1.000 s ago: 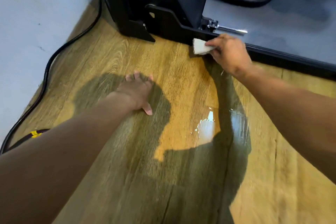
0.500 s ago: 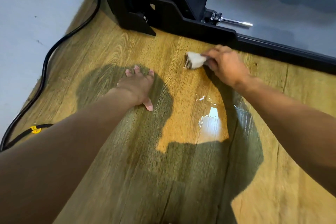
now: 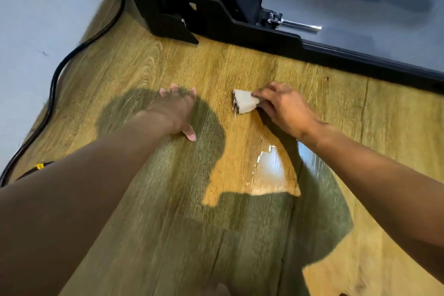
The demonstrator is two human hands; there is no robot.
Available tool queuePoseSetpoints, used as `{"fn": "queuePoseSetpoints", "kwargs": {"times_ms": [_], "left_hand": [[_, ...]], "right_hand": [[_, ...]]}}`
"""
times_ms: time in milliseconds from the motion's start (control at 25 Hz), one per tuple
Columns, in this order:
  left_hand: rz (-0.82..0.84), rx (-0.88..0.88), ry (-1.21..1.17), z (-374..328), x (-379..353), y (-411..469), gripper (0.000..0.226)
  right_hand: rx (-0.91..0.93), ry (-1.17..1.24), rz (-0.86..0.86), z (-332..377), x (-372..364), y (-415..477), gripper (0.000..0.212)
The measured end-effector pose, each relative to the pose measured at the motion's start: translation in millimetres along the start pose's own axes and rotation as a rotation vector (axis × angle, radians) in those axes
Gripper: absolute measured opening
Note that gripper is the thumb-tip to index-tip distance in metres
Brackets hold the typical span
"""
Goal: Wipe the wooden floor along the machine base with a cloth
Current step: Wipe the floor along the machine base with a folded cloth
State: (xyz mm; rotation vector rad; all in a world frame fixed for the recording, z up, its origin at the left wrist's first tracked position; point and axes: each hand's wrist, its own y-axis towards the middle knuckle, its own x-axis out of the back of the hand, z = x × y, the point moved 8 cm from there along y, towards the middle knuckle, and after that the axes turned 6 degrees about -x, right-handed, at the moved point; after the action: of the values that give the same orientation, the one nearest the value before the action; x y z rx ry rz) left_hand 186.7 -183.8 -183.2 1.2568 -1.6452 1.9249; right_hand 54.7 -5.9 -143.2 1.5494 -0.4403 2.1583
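On the wooden floor (image 3: 240,65), nearer than the machine base (image 3: 264,33), the folded cloth (image 3: 244,101) is held with its long axis left to right, free end pointing left. Its right end is pinched in the grip of the right hand (image 3: 286,109); the left hand (image 3: 176,109) is laid flat.

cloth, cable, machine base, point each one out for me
cloth (image 3: 245,101), head view, middle of its white face
cable (image 3: 53,79), head view, on its black bend at left
machine base (image 3: 336,56), head view, on its black lower rail

Folded white cloth (image 3: 244,104) lies on wooden floor (image 3: 240,67), apart from black machine base (image 3: 264,33).
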Motion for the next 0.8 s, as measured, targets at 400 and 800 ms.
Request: {"fn": "queuePoseSetpoints", "kwargs": {"times_ms": [400,800], "left_hand": [[-0.014,-0.004,0.014,-3.4,1.6,-3.3,0.129],[0.017,0.000,0.085,-2.5,1.3,-3.9,0.127]], "right_hand": [[0.232,0.060,0.156,55.0,-14.8,-100.7,0.033],[0.326,0.067,0.154,81.1,-22.7,-164.7,0.028]]}}
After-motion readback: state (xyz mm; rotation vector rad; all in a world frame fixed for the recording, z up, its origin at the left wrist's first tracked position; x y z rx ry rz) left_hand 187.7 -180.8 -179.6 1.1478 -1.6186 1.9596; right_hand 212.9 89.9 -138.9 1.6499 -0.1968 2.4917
